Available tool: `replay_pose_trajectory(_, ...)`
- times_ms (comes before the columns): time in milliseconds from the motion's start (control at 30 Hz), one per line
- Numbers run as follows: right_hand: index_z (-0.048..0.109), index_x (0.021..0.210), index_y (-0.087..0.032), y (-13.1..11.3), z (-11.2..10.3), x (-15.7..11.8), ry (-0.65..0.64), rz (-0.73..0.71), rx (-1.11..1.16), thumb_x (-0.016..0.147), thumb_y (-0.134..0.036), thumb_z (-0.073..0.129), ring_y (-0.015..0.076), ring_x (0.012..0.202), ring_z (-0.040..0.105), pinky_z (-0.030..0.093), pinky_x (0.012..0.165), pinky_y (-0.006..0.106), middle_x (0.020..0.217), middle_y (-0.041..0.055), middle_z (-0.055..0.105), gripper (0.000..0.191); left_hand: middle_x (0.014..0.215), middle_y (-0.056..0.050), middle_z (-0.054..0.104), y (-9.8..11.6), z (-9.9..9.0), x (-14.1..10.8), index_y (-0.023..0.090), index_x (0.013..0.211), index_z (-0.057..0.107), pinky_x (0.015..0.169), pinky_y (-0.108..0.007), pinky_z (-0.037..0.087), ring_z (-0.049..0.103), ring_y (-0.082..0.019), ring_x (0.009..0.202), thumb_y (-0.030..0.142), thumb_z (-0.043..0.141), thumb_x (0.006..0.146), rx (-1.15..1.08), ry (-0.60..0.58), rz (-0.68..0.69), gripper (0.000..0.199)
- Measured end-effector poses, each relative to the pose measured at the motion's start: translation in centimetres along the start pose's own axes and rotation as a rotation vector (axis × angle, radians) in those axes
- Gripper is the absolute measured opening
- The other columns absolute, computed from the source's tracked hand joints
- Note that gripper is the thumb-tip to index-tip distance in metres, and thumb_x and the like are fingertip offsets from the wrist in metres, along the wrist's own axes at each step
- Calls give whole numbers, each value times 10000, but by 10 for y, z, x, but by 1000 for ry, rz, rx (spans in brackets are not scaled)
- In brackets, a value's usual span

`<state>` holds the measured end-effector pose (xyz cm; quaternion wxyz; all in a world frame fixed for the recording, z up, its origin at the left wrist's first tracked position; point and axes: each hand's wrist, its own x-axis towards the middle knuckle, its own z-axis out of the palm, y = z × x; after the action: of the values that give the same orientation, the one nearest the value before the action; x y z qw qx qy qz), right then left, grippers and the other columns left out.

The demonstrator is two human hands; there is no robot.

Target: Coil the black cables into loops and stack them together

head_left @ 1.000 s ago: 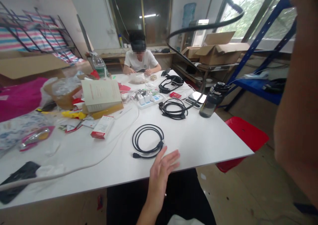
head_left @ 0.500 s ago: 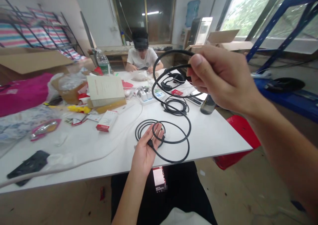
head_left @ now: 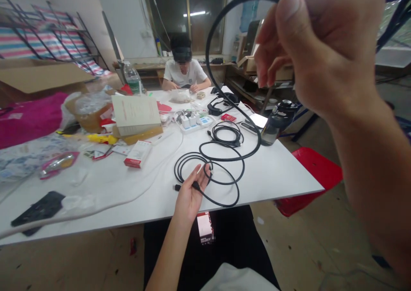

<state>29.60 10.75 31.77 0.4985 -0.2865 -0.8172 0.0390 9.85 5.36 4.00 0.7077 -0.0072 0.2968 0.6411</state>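
black cable [head_left: 208, 47] hangs in loose loops between the person's two hands, above the near edge of the white table [head_left: 263, 175]; the right hand [head_left: 324, 47] is raised high and close to the camera, its thumb and forefinger pinched on the cable, the other fingers curled loosely below; the left hand [head_left: 189, 199] is low at the table's edge, palm up, its fingers loosely spread, with the cable's plug [head_left: 195, 185] lying across them; the lower loops pass beside the left hand and over the table.

just behind the left hand a coiled cable [head_left: 175, 170], also black, lies on the table; farther back lies a second coil [head_left: 236, 144], with a dark bottle [head_left: 278, 122] standing to its right and a white power strip [head_left: 192, 127] to its left; a red and white box [head_left: 138, 154] lies farther left; a phone-like lit screen [head_left: 204, 227] shows on the dark-clothed lap; across the table sits another person in a white shirt [head_left: 188, 75], head bent, both hands near the tabletop.
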Motion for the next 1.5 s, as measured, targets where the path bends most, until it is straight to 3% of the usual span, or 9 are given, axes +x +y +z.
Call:
replay_pose_trajectory(167, 667, 998, -191, 12, 15, -56, -318, -129, -55, 1149, -340, 453, 79, 748, 605, 463, 684, 282, 871, -5, 651, 301, 1328, -310, 746, 3, 4, 0, -83, 1467, 553, 1020, -287, 663, 802, -262, 1179, 13, 553, 1037, -73, -4, -76, 440)
replay_pose_trajectory(367, 636, 1273, -222, 40, 82, -187, -679, 70, 48, 1144, -341, 436, 197, 1131, 674, 549, 992, 362, 1274, 101, 690, 266, 1269, -204, 794, 5, 1, 3, 42, 1517, 573, 969, -295, 685, 836, -207, 1027, 101, 501, 1100, -77, 9, -178, 428)
replay_pose_trajectory(567, 538, 979, -197, 37, 135, -269, -762, 81, -92, 1171, -319, 292, 159, 715, 552, 400, 725, 323, 844, 30, 646, 335, 1004, -87, 754, 6, 8, -4, 67, 1291, 659, 640, -144, 642, 729, -63, 683, 157, 489, 1130, -15, -67, -250, 251)
replay_pose_trajectory(667, 536, 991, -194, 35, 141, -277, -747, 43, -157, 1183, -410, 215, 157, 604, 509, 269, 636, 341, 756, 19, 638, 432, 912, -19, 644, 11, 15, -9, 75, 1101, 666, 409, -71, 434, 509, 17, 494, 188, 526, 1126, 68, -241, -275, 182)
replay_pose_trajectory(833, 589, 1073, -164, 47, 140, -256, -637, -72, -178, 970, -924, 290, 157, 538, 499, 196, 618, 337, 646, 3, 608, 823, 797, 65, 483, 29, 25, -11, 122, 915, 621, 371, -85, 341, 288, 26, 430, 256, 668, 1068, 201, -359, -132, 208)
replay_pose_trajectory(967, 609, 947, -186, 57, 150, -223, -544, -274, -254, 1054, -732, 474, 137, 574, 482, 229, 648, 337, 651, -4, 594, 572, 734, 89, 421, 50, 32, -7, 137, 950, 656, 353, -98, 275, 187, 6, 427, 345, 737, 1027, 348, -347, 51, 236)
replay_pose_trajectory(1100, 584, 878, -192, 71, 176, -195, -492, -383, -306, 1121, -526, 495, 167, 731, 533, 285, 724, 357, 740, 20, 611, 422, 774, 68, 503, 69, 25, 8, 151, 1198, 703, 426, -129, 372, 340, -16, 482, 407, 830, 943, 542, -237, 385, 384)
replay_pose_trajectory(1300, 578, 930, -183, 92, 226, -199, -496, -376, -328, 1127, -529, 456, 184, 820, 546, 322, 803, 365, 854, 35, 632, 417, 847, 18, 688, 91, -26, 42, 214, 1315, 703, 780, -256, 548, 665, -135, 777, 382, 824, 927, 1214, 82, 886, 440)
replay_pose_trajectory(1500, 600, 1010, -178, 93, 241, -216, -603, -312, -240, 1090, -670, 410, 189, 835, 563, 345, 784, 347, 954, 52, 645, 534, 1236, -101, 772, 89, -67, 57, 205, 1344, 693, 1067, -402, 570, 731, -251, 1159, 409, 704, 997, 1464, 76, 884, 403)
